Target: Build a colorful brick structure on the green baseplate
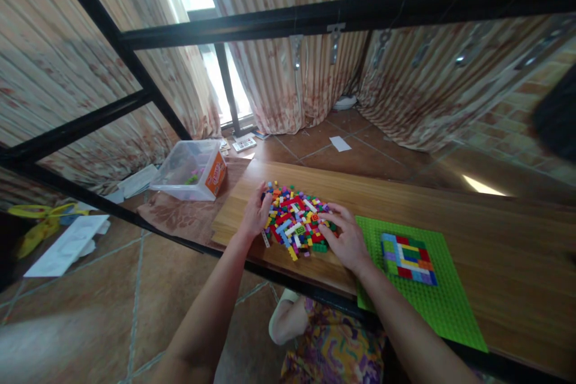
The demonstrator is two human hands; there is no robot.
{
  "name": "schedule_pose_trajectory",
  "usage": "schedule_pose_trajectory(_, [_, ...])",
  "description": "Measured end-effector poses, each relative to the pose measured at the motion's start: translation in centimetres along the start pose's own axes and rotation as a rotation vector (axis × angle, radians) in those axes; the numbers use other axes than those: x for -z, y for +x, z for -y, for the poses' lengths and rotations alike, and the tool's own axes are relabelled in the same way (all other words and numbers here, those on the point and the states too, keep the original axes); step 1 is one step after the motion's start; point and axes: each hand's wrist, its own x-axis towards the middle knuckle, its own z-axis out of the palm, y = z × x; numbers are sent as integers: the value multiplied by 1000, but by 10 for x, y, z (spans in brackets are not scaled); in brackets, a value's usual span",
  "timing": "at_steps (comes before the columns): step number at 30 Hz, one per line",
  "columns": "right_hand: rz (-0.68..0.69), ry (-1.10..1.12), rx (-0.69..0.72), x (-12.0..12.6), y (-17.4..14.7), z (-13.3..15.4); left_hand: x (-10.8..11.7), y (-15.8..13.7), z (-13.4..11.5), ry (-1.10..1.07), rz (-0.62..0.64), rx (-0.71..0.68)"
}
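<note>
A loose pile of toy building bricks (294, 222) in many colours is spread on the wooden board between my hands. My left hand (256, 211) rests upright along the pile's left edge, its fingers stretched out and holding nothing. On the right side, my right hand (346, 235) reaches over the pile with fingers apart and bent, the tips at the bricks. No brick is visibly gripped in it. Beyond my right wrist lies a green baseplate (450, 306), partly covered by my forearm. On it sits a flat, multicoloured block of joined bricks (408, 259).
At the left of the board (517, 252) stands a clear plastic box (180, 171) with an orange label and a few bricks inside. Black metal bars (270, 27) cross in front of curtains. Papers (67, 246) lie on the tiled floor.
</note>
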Motion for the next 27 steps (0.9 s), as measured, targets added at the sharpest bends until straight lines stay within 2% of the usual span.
schedule_pose_trajectory(3, [-14,0,8,-1,1,-1,4,-12,-3,-131,-41,34])
schedule_pose_trajectory(5, [-20,-4,24,0,2,2,8,-25,-3,-127,-107,26])
schedule_pose_trajectory(9, [-6,-87,43,10,0,20,11,-56,-6,93,-247,-60])
schedule_pose_trajectory(12, [52,-192,43,18,-9,39,6,-68,-12,243,-255,-111])
schedule_pose_trajectory(15, [132,-275,32,21,-24,50,-4,-65,-19,346,-247,-118])
schedule_pose_trajectory(20, [227,-376,-8,16,-38,54,-19,-47,-30,447,-289,-31])
schedule_pose_trajectory(27, [215,-371,-27,6,-37,52,-28,-37,-41,484,-341,24])
